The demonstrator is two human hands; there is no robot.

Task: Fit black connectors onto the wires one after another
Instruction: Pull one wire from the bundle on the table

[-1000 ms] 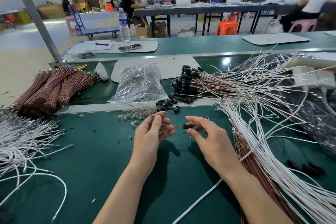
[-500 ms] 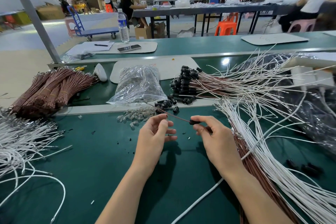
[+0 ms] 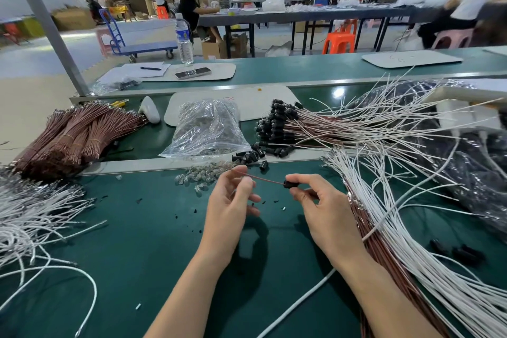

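My right hand pinches a small black connector threaded on a thin brown wire. My left hand pinches the wire's free end, which pokes out past its fingertips to the upper left. The wire runs taut between both hands above the green table. Loose black connectors lie just beyond my hands. A pile of wires with connectors fitted lies behind them. Brown and white wires without connectors fan out to the right.
A clear plastic bag lies behind my left hand, with small clear bulbs spilled in front of it. Bundled brown wires sit at the far left, white wires at the near left. Other people work at tables far behind.
My hands have drawn apart. The connector has slid further along the brown wire to the right, and more wire shows between my hands than a second ago.
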